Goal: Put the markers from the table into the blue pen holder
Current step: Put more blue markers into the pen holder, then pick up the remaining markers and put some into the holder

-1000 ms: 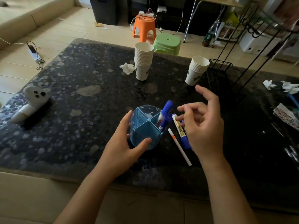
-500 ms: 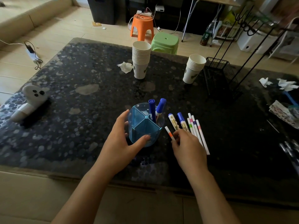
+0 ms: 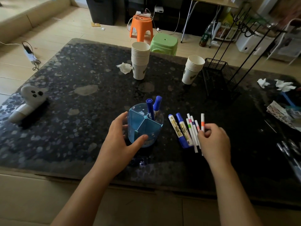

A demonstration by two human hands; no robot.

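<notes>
Two bare forearms reach up from the bottom of the frame over a dark, speckled table (image 3: 65, 111). The left hand (image 3: 120, 144), at centre, curls around the near left side of the blue pen holder (image 3: 143, 128), thumb pressed on its front wall and fingers wrapped behind, gripping it. The right hand (image 3: 213, 141), right of centre, is palm down with fingers bent; its fingertips (image 3: 201, 133) pinch the lower end of a thin white marker with an orange band (image 3: 202, 122), which points toward the top of the frame.

The pen holder is translucent blue, round, standing upright and split by inner walls into compartments. Two blue-capped markers (image 3: 154, 106) stand in its far right compartment, caps up.

Between the holder and the right hand, more markers lie side by side on the table: two thick white markers with blue caps (image 3: 179, 128), then several thin white ones with green, dark and pink bands (image 3: 192, 129), partly under the right hand.

Farther out, two stacks of paper cups (image 3: 140, 61) stand near the table's far edge at upper centre, with a crumpled tissue (image 3: 124, 67) beside the left stack. A black wire rack (image 3: 218, 74) sits at upper right. A white ghost-shaped toy (image 3: 27, 101) lies at the left edge.
</notes>
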